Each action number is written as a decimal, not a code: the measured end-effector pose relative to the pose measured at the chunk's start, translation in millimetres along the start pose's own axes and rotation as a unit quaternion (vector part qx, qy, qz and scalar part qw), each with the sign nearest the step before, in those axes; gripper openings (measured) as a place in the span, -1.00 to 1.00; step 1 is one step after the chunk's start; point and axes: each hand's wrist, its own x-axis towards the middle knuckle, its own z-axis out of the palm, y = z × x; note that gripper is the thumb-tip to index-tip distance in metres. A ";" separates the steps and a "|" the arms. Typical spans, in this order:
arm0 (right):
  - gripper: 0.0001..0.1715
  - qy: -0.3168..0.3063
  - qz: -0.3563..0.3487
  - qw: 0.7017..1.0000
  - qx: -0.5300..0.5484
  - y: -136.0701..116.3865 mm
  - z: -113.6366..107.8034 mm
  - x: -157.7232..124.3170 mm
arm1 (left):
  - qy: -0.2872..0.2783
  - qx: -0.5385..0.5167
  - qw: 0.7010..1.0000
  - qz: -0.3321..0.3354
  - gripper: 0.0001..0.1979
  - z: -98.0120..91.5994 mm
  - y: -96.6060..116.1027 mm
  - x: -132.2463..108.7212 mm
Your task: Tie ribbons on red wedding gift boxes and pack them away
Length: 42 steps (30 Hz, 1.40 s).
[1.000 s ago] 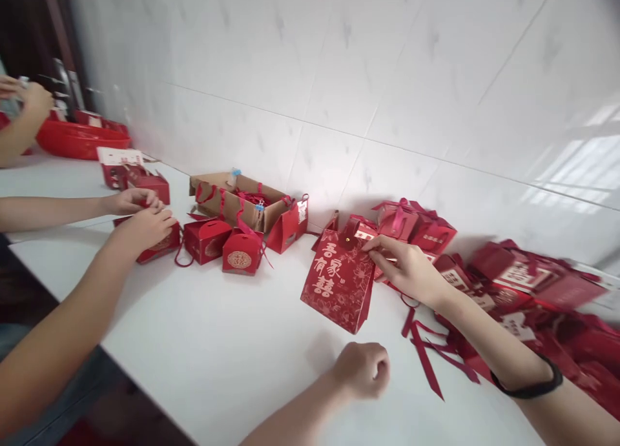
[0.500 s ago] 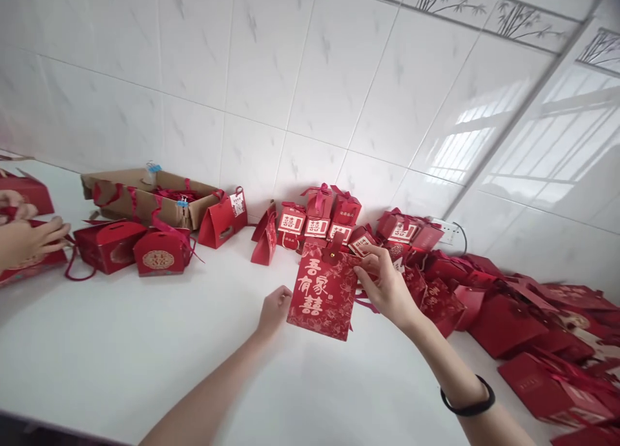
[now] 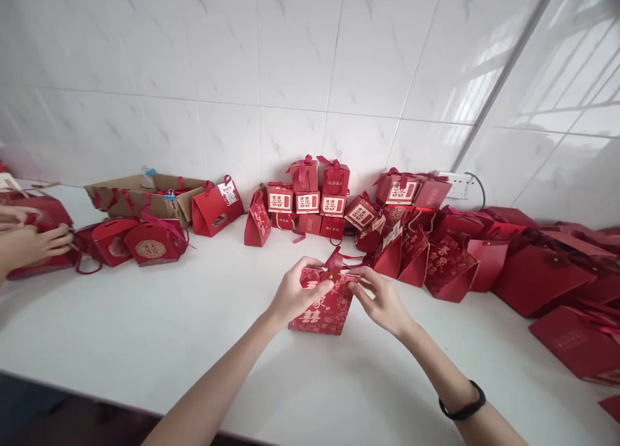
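Note:
A red gift box (image 3: 334,310) with pale printed characters and flowers stands on the white table (image 3: 194,330) in front of me. My left hand (image 3: 301,294) grips its upper left edge, the thumb lying across the front near a gold-coloured rivet. At the top right corner, my right hand (image 3: 380,297) pinches the edge between thumb and fingers; a black band circles that wrist. A dark red ribbon loop (image 3: 334,260) rises from the top centre between both hands. The back of the box is hidden from me.
Small red boxes (image 3: 307,202) are stacked against the tiled wall. Many red gift boxes (image 3: 450,268) crowd the right side. An open cardboard box (image 3: 188,204) holding ribbons stands back left. At far left, another person's hands (image 3: 43,246) work on a red box.
My left hand has come up from beside the lower edge to the top of the gift box. The box has lowered and now stands on the table, its ribbon loop upright.

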 end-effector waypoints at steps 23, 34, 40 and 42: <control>-0.91 -0.186 -0.027 0.979 -0.081 -40.7 -53.1 39.9 | 0.022 0.004 0.999 0.027 -0.77 29.2 -17.2 11.7; -0.89 -0.226 -0.072 0.959 -0.157 -45.1 -54.7 40.9 | 0.044 -0.002 0.998 0.047 -0.78 33.8 -11.5 9.6; -0.83 -0.154 -0.050 0.958 -0.237 -47.8 -39.7 37.1 | 0.067 0.015 0.996 0.058 -0.76 33.5 -10.6 4.4; -0.86 -0.075 -0.023 0.955 -0.287 -43.9 -31.9 32.5 | 0.055 -0.016 0.994 0.093 -0.69 30.7 -11.2 1.9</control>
